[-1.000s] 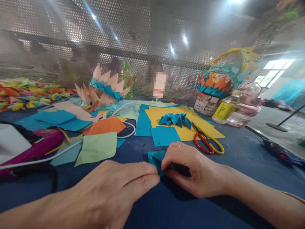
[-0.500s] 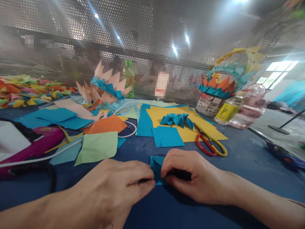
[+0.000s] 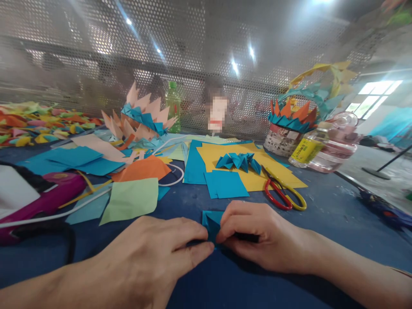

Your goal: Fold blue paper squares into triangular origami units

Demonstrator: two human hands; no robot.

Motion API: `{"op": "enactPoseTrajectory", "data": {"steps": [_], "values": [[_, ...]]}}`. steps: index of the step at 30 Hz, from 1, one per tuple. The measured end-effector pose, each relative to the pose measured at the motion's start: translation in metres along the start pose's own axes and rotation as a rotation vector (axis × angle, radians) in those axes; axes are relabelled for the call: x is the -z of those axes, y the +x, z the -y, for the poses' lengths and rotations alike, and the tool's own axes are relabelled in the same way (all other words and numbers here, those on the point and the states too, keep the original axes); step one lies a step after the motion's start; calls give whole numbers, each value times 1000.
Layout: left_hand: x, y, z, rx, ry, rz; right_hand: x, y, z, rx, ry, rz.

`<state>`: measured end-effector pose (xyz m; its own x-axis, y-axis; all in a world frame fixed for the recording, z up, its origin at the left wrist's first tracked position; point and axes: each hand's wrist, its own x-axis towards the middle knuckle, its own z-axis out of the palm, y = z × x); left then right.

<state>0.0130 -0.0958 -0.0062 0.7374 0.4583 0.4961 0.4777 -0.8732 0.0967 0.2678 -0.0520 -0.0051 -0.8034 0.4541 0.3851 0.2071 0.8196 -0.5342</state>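
Between my hands lies a small blue paper square (image 3: 210, 219), low on the table, with a folded flap showing on it. My left hand (image 3: 154, 249) grips its left edge, thumb and fingers close together. At the right edge, the fingertips of my right hand (image 3: 257, 236) pinch the flap and hide that side of the paper. Just beyond are loose blue squares (image 3: 227, 184) and several folded blue pieces (image 3: 238, 161) on yellow sheets (image 3: 289, 178). Scissors with red and yellow handles (image 3: 283, 195) rest to the right of these.
On the left are a purple glue gun (image 3: 61, 193), its white cord, a pale green sheet (image 3: 131, 199) and an orange piece (image 3: 141, 167). Behind stand a pink-and-blue paper form (image 3: 144, 113), a green bottle (image 3: 174, 103), a decorated pot (image 3: 278, 139) and a yellow-labelled bottle (image 3: 305, 150).
My left thumb has slid slightly right along the near edge of the paper. My right fingertips have shifted a little left; the other things stay in place.
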Motion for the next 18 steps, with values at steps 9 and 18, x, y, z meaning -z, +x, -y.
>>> {"op": "enactPoseTrajectory", "data": {"steps": [9, 18], "values": [[-5, 0, 1, -1, -12, -6, 1, -2, 0, 12, -4, 7], [1, 5, -1, -32, -27, -14, 4, 0, 2, 64, -60, 52]]}}
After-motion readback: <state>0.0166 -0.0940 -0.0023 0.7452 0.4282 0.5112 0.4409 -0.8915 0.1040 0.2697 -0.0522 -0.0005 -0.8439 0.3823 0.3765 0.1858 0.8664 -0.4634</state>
